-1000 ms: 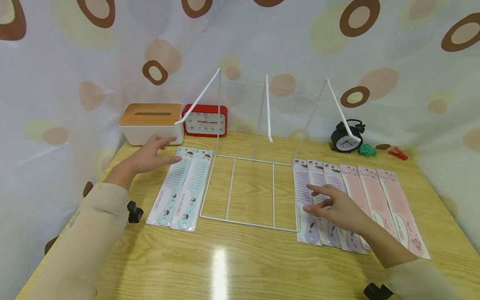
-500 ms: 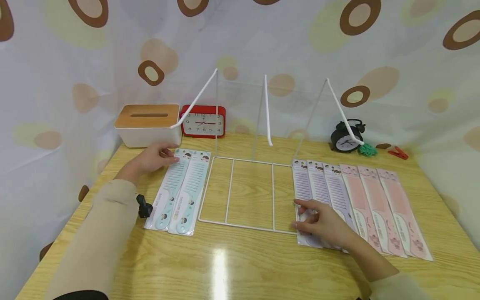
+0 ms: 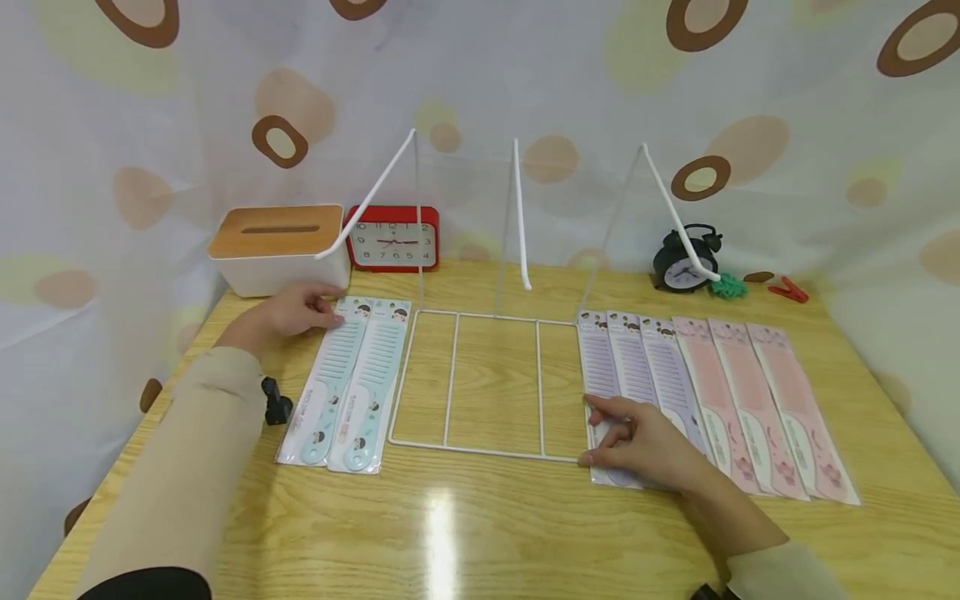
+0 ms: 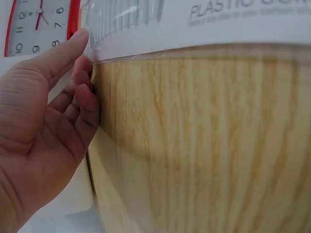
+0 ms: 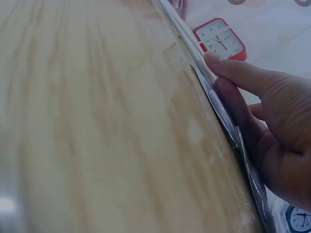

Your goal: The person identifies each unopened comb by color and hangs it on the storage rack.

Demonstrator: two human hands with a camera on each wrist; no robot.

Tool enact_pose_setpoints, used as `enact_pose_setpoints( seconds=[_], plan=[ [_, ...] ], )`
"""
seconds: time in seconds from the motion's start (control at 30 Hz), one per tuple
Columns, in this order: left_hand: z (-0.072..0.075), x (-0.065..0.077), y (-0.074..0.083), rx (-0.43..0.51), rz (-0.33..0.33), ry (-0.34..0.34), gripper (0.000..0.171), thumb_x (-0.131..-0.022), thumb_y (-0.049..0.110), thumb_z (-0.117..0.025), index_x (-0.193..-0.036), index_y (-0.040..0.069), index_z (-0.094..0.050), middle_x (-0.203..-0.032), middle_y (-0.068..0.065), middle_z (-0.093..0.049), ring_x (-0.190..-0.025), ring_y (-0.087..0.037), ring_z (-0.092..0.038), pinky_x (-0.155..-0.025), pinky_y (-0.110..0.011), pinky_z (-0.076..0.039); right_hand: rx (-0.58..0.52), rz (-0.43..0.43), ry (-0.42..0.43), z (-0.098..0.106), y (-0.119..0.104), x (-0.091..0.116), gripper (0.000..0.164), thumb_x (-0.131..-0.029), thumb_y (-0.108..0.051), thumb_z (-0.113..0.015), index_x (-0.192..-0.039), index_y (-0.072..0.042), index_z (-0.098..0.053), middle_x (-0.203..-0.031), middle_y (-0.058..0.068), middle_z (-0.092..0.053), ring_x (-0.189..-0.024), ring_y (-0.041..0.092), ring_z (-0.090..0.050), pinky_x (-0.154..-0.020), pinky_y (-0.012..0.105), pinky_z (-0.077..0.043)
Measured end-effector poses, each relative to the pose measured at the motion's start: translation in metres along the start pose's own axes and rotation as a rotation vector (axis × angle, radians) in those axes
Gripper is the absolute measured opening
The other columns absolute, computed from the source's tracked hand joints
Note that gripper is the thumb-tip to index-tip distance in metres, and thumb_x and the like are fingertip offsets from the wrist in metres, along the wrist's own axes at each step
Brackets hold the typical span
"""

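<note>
Two packaged light-blue combs (image 3: 318, 392) lie side by side on the table left of a white wire rack (image 3: 451, 379). My left hand (image 3: 296, 310) pinches the upper left edge of the outer one; in the left wrist view the thumb lies at the clear wrapper and the other fingers curl below it. Overlapping packaged purple combs (image 3: 597, 358) lie along the rack's right side. Over the lower part of the leftmost purple comb, my right hand (image 3: 648, 442) bends its thumb and index finger to that package's left edge, beside the rack's bar. I cannot tell whether they grip the wrapper.
Several packaged pink combs (image 3: 765, 375) lie right of the purple ones. Three white rack arms (image 3: 522, 217) rise in the middle. Behind stand a tissue box (image 3: 285, 275), a red clock (image 3: 393, 265), a black alarm clock (image 3: 678, 267), green yarn (image 3: 727, 287) and a red clip (image 3: 789, 290).
The left hand has come down from above onto the blue comb's edge, its fingers bending in. The right hand has moved left and lower to the purple comb's edge. The combs lie as before.
</note>
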State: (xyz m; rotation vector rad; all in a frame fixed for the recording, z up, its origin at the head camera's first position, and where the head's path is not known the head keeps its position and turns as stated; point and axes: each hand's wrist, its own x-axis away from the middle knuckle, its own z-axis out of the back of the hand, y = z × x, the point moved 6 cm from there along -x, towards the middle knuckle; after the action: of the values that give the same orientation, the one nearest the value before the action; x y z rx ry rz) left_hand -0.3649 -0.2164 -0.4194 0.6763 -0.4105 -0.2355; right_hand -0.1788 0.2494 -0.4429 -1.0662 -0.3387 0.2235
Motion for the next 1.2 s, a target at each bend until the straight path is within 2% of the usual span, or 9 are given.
enact_pose_setpoints(
  seconds=[0.17,0.27,0.43,0.5,0.7,0.87,1.0,1.1,1.2],
  plan=[
    [0.0,-0.002,0.005,-0.043,0.0,-0.02,0.064,-0.094,0.025,-0.072,-0.149,0.004,-0.045,-0.096,-0.01,-0.057,-0.084,-0.021,-0.052,-0.067,-0.026,-0.045,-0.003,0.0,0.012,0.0,0.001,0.0,0.088,-0.074,-0.018,-0.089,-0.147,0.005,-0.045,-0.111,0.017,-0.062,-0.071,0.013,-0.071,-0.071,0.019,-0.057],
    [-0.001,-0.004,0.008,-0.059,-0.044,0.002,0.061,-0.093,0.02,-0.073,-0.145,0.001,-0.048,-0.093,-0.01,-0.059,-0.081,-0.021,-0.052,-0.066,-0.026,-0.045,0.019,-0.01,0.022,0.001,0.002,0.002,0.088,-0.074,-0.02,-0.089,-0.147,0.004,-0.045,-0.11,0.015,-0.063,-0.071,0.014,-0.071,-0.072,0.018,-0.057],
    [-0.007,-0.007,0.012,-0.027,-0.115,0.038,0.054,-0.089,0.013,-0.076,-0.133,-0.004,-0.05,-0.092,-0.011,-0.058,-0.083,-0.022,-0.051,-0.07,-0.023,-0.045,0.034,-0.028,0.026,0.005,0.004,0.007,0.09,-0.073,-0.02,-0.09,-0.147,0.005,-0.044,-0.11,0.015,-0.061,-0.071,0.014,-0.071,-0.067,0.02,-0.057],
    [-0.008,-0.006,0.014,-0.012,-0.117,0.051,0.05,-0.089,0.01,-0.076,-0.128,-0.004,-0.05,-0.09,-0.011,-0.055,-0.084,-0.022,-0.049,-0.07,-0.023,-0.044,0.034,-0.022,0.023,0.006,0.003,0.008,0.09,-0.073,-0.018,-0.089,-0.147,0.006,-0.044,-0.111,0.016,-0.06,-0.071,0.014,-0.071,-0.064,0.021,-0.057],
    [-0.001,0.003,0.018,-0.056,-0.098,0.126,0.027,-0.09,0.011,-0.075,-0.107,-0.001,-0.059,-0.083,-0.007,-0.047,-0.082,-0.022,-0.045,-0.071,-0.03,-0.039,0.042,-0.005,0.025,0.009,0.0,0.008,0.089,-0.074,-0.018,-0.089,-0.147,0.007,-0.044,-0.111,0.016,-0.06,-0.071,0.013,-0.071,-0.062,0.021,-0.057],
    [0.013,0.022,0.007,-0.02,-0.049,0.156,0.027,-0.092,0.02,-0.073,-0.107,0.0,-0.064,-0.099,-0.011,-0.058,-0.089,-0.022,-0.053,-0.074,-0.028,-0.048,0.04,0.018,0.027,0.008,-0.001,0.006,0.087,-0.076,-0.018,-0.088,-0.146,0.007,-0.044,-0.11,0.016,-0.061,-0.07,0.012,-0.07,-0.061,0.021,-0.056],
    [0.028,0.049,0.003,0.125,-0.027,0.126,0.034,-0.097,0.026,-0.067,-0.116,-0.001,-0.059,-0.103,-0.005,-0.069,-0.089,-0.016,-0.064,-0.081,-0.029,-0.057,0.038,0.025,0.014,0.002,-0.001,0.002,0.087,-0.076,-0.019,-0.088,-0.146,0.008,-0.044,-0.111,0.015,-0.061,-0.071,0.013,-0.071,-0.065,0.021,-0.057],
    [0.037,0.069,0.01,0.242,-0.082,0.119,0.033,-0.099,0.024,-0.065,-0.116,-0.002,-0.056,-0.093,0.005,-0.073,-0.084,-0.011,-0.068,-0.082,-0.028,-0.059,0.036,0.018,0.006,-0.001,-0.001,0.001,0.088,-0.076,-0.021,-0.088,-0.147,0.007,-0.044,-0.112,0.014,-0.062,-0.072,0.014,-0.071,-0.068,0.02,-0.057],
    [0.042,0.086,0.026,0.306,-0.174,0.144,0.023,-0.098,0.019,-0.066,-0.111,0.001,-0.059,-0.087,0.01,-0.073,-0.078,-0.009,-0.067,-0.075,-0.024,-0.059,0.038,0.013,0.011,0.0,-0.001,0.001,0.088,-0.076,-0.021,-0.088,-0.146,0.007,-0.044,-0.112,0.013,-0.062,-0.072,0.014,-0.071,-0.069,0.02,-0.057]
  ],
)
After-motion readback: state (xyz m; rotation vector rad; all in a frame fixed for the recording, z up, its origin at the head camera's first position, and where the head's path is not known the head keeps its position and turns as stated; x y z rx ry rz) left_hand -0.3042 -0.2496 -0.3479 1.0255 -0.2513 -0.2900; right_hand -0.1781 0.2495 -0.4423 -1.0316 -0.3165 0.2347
